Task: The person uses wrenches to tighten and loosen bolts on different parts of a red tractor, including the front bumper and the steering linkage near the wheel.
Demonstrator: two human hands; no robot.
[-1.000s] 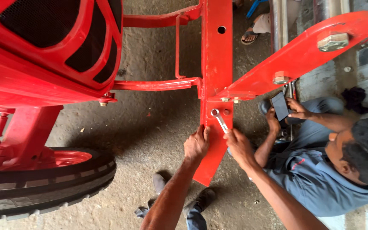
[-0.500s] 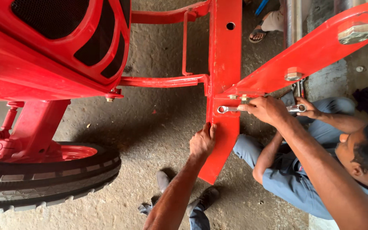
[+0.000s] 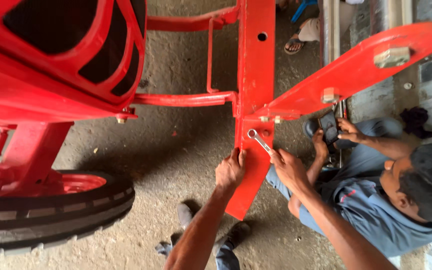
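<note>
A red-painted upright steel bar (image 3: 255, 75) of a tractor frame runs down the middle of the view. My left hand (image 3: 230, 170) grips the bar's left edge near its lower end. My right hand (image 3: 287, 167) holds a silver ring spanner (image 3: 259, 140), whose ring end sits on a bolt on the bar's face. A slanted red arm (image 3: 356, 72) joins the bar from the upper right, with bolts at the joint.
A co-worker in a grey-blue shirt (image 3: 366, 205) crouches at the right, holding a phone (image 3: 329, 128) in both hands. A black tyre (image 3: 51, 210) on a red rim lies at the lower left. The red body panel (image 3: 51, 55) fills the upper left. My feet (image 3: 216, 240) stand on the concrete floor.
My right hand has swung the spanner from level near the joint down to a slant lower on the bar. The left hand has kept its grip on the bar's edge.
</note>
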